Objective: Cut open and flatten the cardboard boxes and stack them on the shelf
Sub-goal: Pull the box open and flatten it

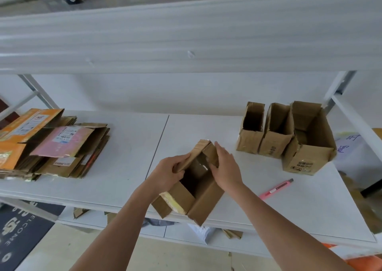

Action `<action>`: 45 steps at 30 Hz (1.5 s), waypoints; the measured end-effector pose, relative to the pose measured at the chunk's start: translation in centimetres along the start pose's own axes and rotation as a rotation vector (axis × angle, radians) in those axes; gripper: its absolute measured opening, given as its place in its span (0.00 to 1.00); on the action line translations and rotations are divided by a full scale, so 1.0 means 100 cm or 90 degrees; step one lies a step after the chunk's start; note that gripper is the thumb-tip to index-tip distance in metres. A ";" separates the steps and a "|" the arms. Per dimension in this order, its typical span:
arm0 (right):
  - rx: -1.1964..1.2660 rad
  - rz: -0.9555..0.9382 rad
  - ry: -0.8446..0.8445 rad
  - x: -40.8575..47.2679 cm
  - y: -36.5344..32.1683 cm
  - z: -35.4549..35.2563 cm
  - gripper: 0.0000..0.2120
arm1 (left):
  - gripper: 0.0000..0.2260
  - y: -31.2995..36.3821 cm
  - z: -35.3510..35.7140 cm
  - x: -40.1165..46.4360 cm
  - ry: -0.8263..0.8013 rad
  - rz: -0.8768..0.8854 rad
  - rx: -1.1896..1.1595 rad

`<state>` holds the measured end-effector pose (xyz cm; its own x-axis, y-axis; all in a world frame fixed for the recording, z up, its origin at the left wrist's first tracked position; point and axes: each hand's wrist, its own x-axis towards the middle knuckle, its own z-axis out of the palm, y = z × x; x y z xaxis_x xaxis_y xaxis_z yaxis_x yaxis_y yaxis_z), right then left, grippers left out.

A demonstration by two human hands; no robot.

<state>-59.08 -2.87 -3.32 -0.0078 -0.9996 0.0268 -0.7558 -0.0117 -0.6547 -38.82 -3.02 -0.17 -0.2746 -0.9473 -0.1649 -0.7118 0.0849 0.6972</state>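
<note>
A white shelf (124, 146) carries a flat stack (51, 146) at left, three open boxes (289, 138) at right and a brown, creased, half-collapsed box (198, 188) at its front edge. The left hand (167, 173) curls round its flap while the right hand (225, 167) lies straight-fingered against its side. A pink knife (276, 189) lies just right.

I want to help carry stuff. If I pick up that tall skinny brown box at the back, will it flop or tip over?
The tall narrow brown cardboard box looks empty, so probably light. Its walls look dented, so they may bend. Standing tall on a small base, it could tip easily.
</note>
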 end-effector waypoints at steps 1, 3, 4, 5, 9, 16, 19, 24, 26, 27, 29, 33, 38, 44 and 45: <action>0.044 0.001 -0.002 0.002 -0.001 -0.003 0.24 | 0.25 -0.002 -0.003 -0.001 0.002 0.002 0.009; 0.166 0.038 -0.003 0.005 -0.001 -0.009 0.14 | 0.25 -0.006 -0.010 -0.002 0.005 0.009 0.025; 0.206 0.049 -0.005 0.005 -0.001 -0.012 0.13 | 0.25 -0.008 -0.014 -0.001 0.006 0.010 0.031; 0.227 0.052 0.000 0.004 -0.001 -0.014 0.15 | 0.25 -0.009 -0.018 0.000 0.015 0.007 0.047; 0.285 0.046 0.074 -0.001 -0.005 -0.013 0.16 | 0.29 -0.005 -0.029 0.006 0.116 -0.008 0.217; 0.318 0.031 0.182 -0.009 -0.013 -0.003 0.18 | 0.49 -0.006 -0.011 0.004 0.293 -0.199 0.074; 0.331 0.044 0.196 -0.013 -0.007 0.003 0.17 | 0.48 -0.012 -0.003 0.003 0.251 -0.223 -0.079; 0.336 0.011 0.162 -0.013 0.002 0.007 0.18 | 0.33 -0.020 -0.014 -0.010 0.101 -0.177 -0.294; 0.344 -0.022 0.122 -0.011 0.007 0.005 0.19 | 0.29 -0.026 -0.023 -0.018 -0.009 -0.131 -0.349; 0.344 -0.030 0.091 -0.011 0.011 0.004 0.20 | 0.30 -0.029 -0.028 -0.023 -0.064 -0.107 -0.388; 0.335 -0.030 0.008 -0.012 0.023 -0.002 0.19 | 0.33 -0.036 -0.039 -0.031 -0.160 -0.075 -0.451; 0.291 -0.013 -0.153 -0.017 0.047 -0.007 0.22 | 0.30 -0.056 -0.048 -0.047 -0.301 -0.117 -0.537; 0.126 -0.033 -0.299 -0.028 0.059 0.007 0.34 | 0.22 -0.082 -0.026 -0.052 -0.230 -0.291 -0.569; -0.099 -0.026 -0.358 -0.018 0.044 0.039 0.18 | 0.08 -0.099 0.017 -0.043 0.037 -0.385 -0.372; -0.117 -0.023 -0.350 -0.017 0.042 0.043 0.18 | 0.12 -0.099 0.024 -0.040 0.032 -0.373 -0.312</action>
<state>-59.38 -1.33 -9.35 0.3239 -0.8659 -0.3811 -0.8512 -0.0910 -0.5169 -32.18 0.66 -8.08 0.0974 -0.8092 -0.5794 -0.3605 -0.5713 0.7373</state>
